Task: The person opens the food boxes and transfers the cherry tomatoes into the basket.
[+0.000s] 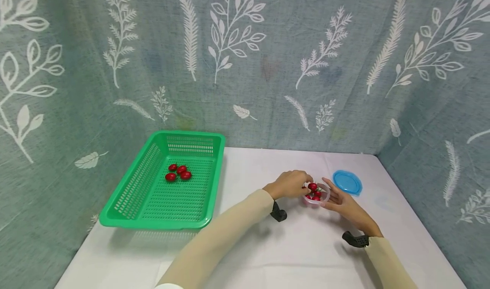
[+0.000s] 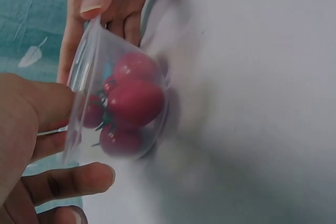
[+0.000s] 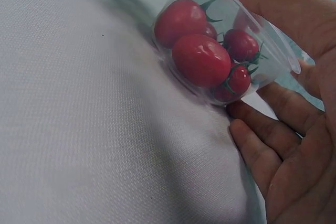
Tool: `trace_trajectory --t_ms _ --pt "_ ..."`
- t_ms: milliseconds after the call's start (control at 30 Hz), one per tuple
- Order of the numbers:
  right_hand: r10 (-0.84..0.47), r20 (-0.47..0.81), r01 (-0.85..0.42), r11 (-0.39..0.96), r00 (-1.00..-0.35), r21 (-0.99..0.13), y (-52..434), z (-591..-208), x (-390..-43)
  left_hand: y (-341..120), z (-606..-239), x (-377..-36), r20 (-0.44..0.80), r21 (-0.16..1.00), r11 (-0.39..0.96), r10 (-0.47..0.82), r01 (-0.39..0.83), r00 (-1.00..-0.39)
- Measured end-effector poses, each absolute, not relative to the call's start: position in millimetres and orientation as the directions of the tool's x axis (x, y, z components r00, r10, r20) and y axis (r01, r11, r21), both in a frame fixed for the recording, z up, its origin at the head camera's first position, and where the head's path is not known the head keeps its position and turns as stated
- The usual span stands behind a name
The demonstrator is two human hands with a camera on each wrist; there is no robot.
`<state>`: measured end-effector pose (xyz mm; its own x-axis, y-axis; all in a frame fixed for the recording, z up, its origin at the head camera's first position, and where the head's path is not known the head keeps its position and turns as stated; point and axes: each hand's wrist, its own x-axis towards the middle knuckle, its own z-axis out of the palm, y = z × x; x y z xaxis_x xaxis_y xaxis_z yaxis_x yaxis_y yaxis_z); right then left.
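A small clear plastic container (image 1: 328,193) holding several red cherry tomatoes (image 1: 312,187) with green stems stands on the white cloth. My right hand (image 1: 343,204) grips its right side, thumb at the rim and fingers around the wall. My left hand (image 1: 292,184) is over the left rim, fingers bent at the opening; a sliver of red shows between them in the left wrist view, where it pinches a cherry tomato (image 2: 55,126) mostly hidden by the fingers. Through the clear wall, large tomatoes (image 3: 201,60) show in the right wrist view.
A green plastic basket (image 1: 208,195) stands at the left with several cherry tomatoes (image 1: 181,170) on its bottom. A blue lid (image 1: 347,182) lies just behind and right of the container. A patterned grey-green curtain (image 1: 245,89) closes off the back and sides of the table.
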<state>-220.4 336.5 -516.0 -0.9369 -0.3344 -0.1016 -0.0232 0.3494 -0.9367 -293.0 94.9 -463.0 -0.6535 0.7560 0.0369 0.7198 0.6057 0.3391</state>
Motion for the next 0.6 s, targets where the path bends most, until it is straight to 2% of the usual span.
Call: trace_trajectory --t_ms 333,600 --pt "-0.333 -0.090 -0.024 0.322 -0.939 -0.946 337.3 -513.7 -223.5 109.8 -470.4 -294.5 0.106 0.340 0.634 0.708 0.694 -0.698" --pt "-0.315 -0.115 -0.001 0.344 -0.942 -0.939 336.5 -516.2 -221.1 120.0 -474.8 -290.3 0.072 0.306 0.704 0.654 0.641 -0.753"
